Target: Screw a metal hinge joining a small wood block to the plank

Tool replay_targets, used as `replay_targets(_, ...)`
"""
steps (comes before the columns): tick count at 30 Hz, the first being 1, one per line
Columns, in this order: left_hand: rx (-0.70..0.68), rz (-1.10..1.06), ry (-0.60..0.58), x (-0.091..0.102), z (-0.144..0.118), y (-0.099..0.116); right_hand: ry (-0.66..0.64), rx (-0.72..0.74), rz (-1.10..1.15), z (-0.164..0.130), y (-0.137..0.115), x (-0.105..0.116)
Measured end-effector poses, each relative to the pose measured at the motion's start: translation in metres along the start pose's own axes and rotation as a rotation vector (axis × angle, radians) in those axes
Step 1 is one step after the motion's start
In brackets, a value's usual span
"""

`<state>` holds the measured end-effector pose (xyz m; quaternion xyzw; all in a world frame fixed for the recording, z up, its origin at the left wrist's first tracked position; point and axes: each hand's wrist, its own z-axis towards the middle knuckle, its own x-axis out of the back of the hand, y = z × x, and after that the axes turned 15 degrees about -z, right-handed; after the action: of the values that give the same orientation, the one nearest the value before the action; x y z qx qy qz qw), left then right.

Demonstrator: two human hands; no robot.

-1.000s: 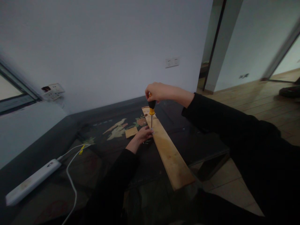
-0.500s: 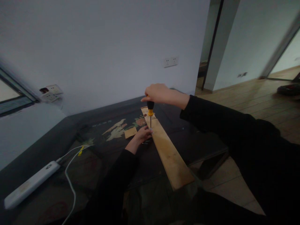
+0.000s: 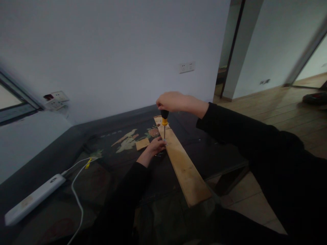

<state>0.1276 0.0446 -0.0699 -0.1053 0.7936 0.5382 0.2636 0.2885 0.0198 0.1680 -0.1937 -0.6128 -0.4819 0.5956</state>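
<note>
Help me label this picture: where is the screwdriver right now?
In the head view, the screwdriver is near the centre, pointing down from the right hand, its tip beside the left hand, over the long board.

The right hand grips a black-and-yellow screwdriver from above, its shaft pointing down at a long wooden plank; the left hand has its fingertips at the plank's left edge, just beside the screwdriver's tip, and what they pinch is too small to tell; the plank lies on a dark table, its near end jutting past the edge; a small wooden piece lies near the left hand; a white power strip sits well apart.
</note>
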Motion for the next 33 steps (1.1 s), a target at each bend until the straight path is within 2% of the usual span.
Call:
replay_targets(4, -0.001, -0.009, 0.0, 0.0, 0.001, -0.001, 0.034, -0.109, -0.07, 0.003, -0.009, -0.005)
replay_targets(8, -0.004, 0.017, 0.015, -0.001, 0.0, 0.0, 0.06, -0.157, -0.044, 0.008, -0.005, -0.01)
replay_targets(14, -0.004, 0.018, -0.023, 0.001, 0.001, 0.0, -0.029, 0.033, 0.068, 0.005, 0.015, -0.002)
replay_targets(16, -0.01, 0.01, -0.022, 0.003, 0.002, -0.001, -0.034, 0.051, 0.066, 0.004, 0.016, 0.0)
replay_targets(24, -0.013, 0.012, 0.006, 0.004, 0.006, -0.003, 0.06, -0.124, -0.071, 0.012, -0.005, -0.014)
replay_targets(28, -0.001, 0.026, 0.014, 0.003, 0.004, -0.001, 0.055, -0.164, -0.082, 0.011, -0.008, -0.013)
replay_targets(30, 0.003, 0.025, 0.007, 0.002, 0.003, -0.001, 0.016, -0.118, -0.049, 0.008, -0.003, -0.01)
replay_targets(33, -0.005, 0.024, -0.004, 0.002, 0.003, -0.001, -0.068, 0.046, 0.022, 0.004, 0.01, -0.004)
